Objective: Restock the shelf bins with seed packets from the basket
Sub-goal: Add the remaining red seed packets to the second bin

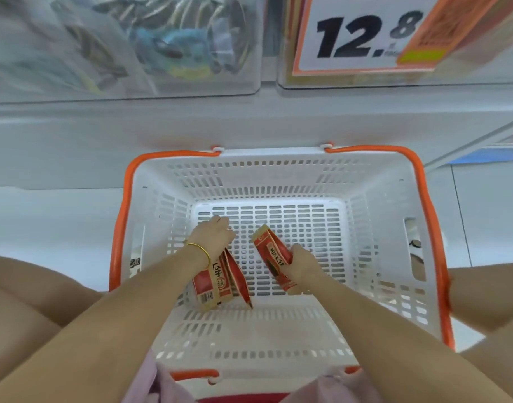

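A white slotted basket [278,170] with orange handles stands on the floor below me. Both my hands reach down inside it. My left hand [213,235], with a gold bangle on the wrist, grips two or three red and tan seed packets [217,283] that hang down under the wrist. My right hand [303,264] is closed around another red seed packet [268,250], which points up and to the left. The rest of the basket floor shows only bare slots. Clear shelf bins [127,45] sit above, blurred, with packets inside.
A second clear bin [394,80] at top right carries a price sign reading 12.8 [362,33] with an orange tag. A white shelf ledge [249,117] runs between bins and basket. My bare knees flank the basket on both sides.
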{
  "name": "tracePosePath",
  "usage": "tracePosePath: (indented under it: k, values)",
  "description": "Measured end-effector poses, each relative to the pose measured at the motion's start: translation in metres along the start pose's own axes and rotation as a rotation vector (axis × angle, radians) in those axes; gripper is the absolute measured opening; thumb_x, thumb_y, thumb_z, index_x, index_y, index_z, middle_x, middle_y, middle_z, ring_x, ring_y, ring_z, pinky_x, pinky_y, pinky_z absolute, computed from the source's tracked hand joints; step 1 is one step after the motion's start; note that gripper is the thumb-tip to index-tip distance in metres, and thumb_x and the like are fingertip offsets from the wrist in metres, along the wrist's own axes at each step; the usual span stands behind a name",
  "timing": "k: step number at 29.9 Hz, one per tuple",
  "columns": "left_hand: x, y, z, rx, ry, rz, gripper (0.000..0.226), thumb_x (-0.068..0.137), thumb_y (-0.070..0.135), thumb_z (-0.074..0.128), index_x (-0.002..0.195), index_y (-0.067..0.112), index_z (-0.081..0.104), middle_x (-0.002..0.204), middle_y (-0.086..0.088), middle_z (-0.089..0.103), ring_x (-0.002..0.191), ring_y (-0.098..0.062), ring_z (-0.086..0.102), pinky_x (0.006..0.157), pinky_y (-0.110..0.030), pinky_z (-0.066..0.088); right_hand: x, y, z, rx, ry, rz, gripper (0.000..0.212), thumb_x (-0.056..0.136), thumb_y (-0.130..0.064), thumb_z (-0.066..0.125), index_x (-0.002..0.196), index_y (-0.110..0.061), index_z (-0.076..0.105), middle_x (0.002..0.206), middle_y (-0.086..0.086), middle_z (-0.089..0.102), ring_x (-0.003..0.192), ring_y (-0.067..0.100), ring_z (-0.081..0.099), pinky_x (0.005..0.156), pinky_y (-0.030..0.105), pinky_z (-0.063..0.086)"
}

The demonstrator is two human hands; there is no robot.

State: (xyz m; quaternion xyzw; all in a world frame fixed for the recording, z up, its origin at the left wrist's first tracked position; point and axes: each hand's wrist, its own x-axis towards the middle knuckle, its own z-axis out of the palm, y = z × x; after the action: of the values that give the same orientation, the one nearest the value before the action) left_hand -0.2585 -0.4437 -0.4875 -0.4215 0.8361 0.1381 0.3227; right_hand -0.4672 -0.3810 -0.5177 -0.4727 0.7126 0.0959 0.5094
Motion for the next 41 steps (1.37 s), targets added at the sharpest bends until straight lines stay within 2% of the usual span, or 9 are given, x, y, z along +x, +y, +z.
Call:
tracePosePath:
  k: [7,10,14,19,25,28,35,39,41]
  values:
    - [0.014,0.009,-0.036,-0.69,0.047,0.095,0.013,0.087,0.021,0.061,0.078,0.022,0.051,0.102,0.006,0.048,0.104,-0.02,0.048,0.09,-0.035,0.043,-0.012,-0.016,-0.025,0.416,-0.18,-0.096,0.031,0.086,-0.01,0.061,0.116,-0.01,0.054,0.113,0.012,0.065,0.1,0.027,0.064,0.093,0.045,0.05]
    - [0.014,0.008,-0.056,-0.863,0.145,0.05,0.022,0.084,0.019,0.065,0.069,0.024,0.05,0.122,0.001,0.048,0.133,-0.021,0.034,0.099,-0.028,0.036,-0.023,-0.024,-0.042,0.725,-0.278,-0.076,0.03,0.084,-0.001,0.052,0.114,-0.006,0.056,0.104,0.015,0.067,0.088,0.027,0.066,0.083,0.042,0.055]
    - [-0.003,0.005,-0.096,-1.026,0.145,-0.003,0.022,0.09,0.018,0.058,0.073,0.022,0.044,0.111,-0.005,0.058,0.113,-0.023,0.054,0.088,-0.032,0.047,-0.04,-0.034,-0.068,0.804,-0.326,-0.161,0.045,0.073,-0.007,0.05,0.117,0.0,0.052,0.102,0.015,0.065,0.085,0.026,0.065,0.07,0.033,0.056]
    - [-0.028,0.02,-0.157,-0.889,0.256,-0.024,0.009,0.092,0.022,0.055,0.095,0.018,0.048,0.108,-0.005,0.056,0.1,-0.023,0.054,0.083,-0.032,0.044,-0.089,-0.049,-0.107,0.635,-0.287,-0.302,0.042,0.079,-0.045,0.07,0.109,-0.02,0.057,0.106,0.001,0.07,0.096,0.018,0.067,0.084,0.037,0.055]
    - [-0.085,0.059,-0.26,-0.638,0.435,0.12,0.012,0.092,0.025,0.055,0.086,0.025,0.044,0.101,-0.003,0.056,0.097,-0.025,0.055,0.082,-0.034,0.045,-0.17,-0.05,-0.181,0.425,0.015,-0.501,0.039,0.074,-0.015,0.08,0.102,-0.021,0.054,0.1,-0.001,0.069,0.089,0.011,0.068,0.084,0.032,0.057]
    - [-0.123,0.081,-0.32,-0.391,0.47,0.177,0.023,0.093,0.038,0.049,0.11,0.022,0.05,0.111,-0.005,0.055,0.099,-0.022,0.051,0.085,-0.036,0.045,-0.219,-0.033,-0.238,0.354,0.115,-0.524,0.05,0.069,-0.019,0.083,0.109,-0.02,0.052,0.098,-0.001,0.071,0.089,0.015,0.07,0.079,0.037,0.058]
    - [-0.164,0.117,-0.43,-0.046,1.246,0.119,0.028,0.09,0.03,0.051,0.115,0.018,0.056,0.122,-0.007,0.049,0.117,-0.028,0.042,0.093,-0.043,0.041,-0.275,0.018,-0.307,0.637,0.366,-0.744,0.074,0.041,-0.03,0.092,0.106,-0.023,0.058,0.088,0.0,0.074,0.078,0.018,0.071,0.06,0.028,0.057]
    - [-0.137,0.12,-0.454,0.058,0.971,0.032,0.034,0.085,0.043,0.055,0.11,0.021,0.063,0.12,-0.005,0.051,0.117,-0.03,0.04,0.094,-0.042,0.034,-0.275,0.013,-0.333,0.975,0.408,-0.895,0.089,0.032,-0.044,0.092,0.108,-0.013,0.06,0.086,0.002,0.074,0.069,0.016,0.071,0.056,0.027,0.057]
    - [-0.126,0.127,-0.462,0.029,0.93,0.054,0.026,0.084,0.045,0.055,0.092,0.023,0.065,0.107,-0.004,0.054,0.113,-0.029,0.042,0.093,-0.042,0.032,-0.276,0.003,-0.348,1.067,0.443,-0.936,0.061,0.053,-0.036,0.084,0.105,-0.015,0.061,0.084,-0.001,0.075,0.072,0.014,0.072,0.062,0.03,0.058]
